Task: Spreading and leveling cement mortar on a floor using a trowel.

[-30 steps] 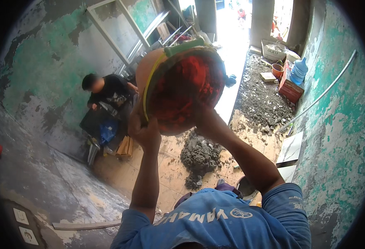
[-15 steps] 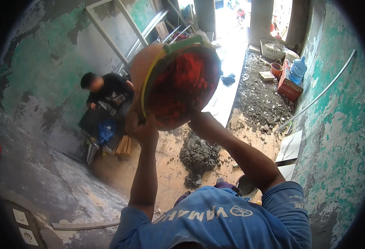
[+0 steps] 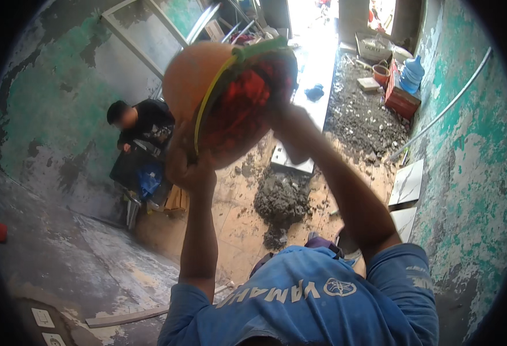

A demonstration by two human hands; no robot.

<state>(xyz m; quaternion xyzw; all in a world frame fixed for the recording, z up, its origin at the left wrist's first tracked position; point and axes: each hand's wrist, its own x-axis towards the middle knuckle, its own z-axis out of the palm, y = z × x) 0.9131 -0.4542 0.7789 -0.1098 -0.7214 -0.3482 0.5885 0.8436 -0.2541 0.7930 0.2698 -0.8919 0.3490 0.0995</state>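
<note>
An orange bucket is raised in front of me, its mouth tilted toward me. Its inside is red with dark grey smears, and a green band and a yellow handle run along the rim. My left hand is closed on the lower left rim, by the handle. My right hand is at the right side of the mouth; its fingers are blurred and partly hidden against the bucket. Below, a heap of wet grey mortar lies on the tiled floor.
A person in black is at the left wall beside a dark container. Rubble spreads at the right, near a small bucket, a blue water jug and a red crate. White tiles lean on the right wall.
The bucket has shifted left and turned slightly. My right hand has moved up from the lower rim to the right side of the mouth. My left hand keeps its hold.
</note>
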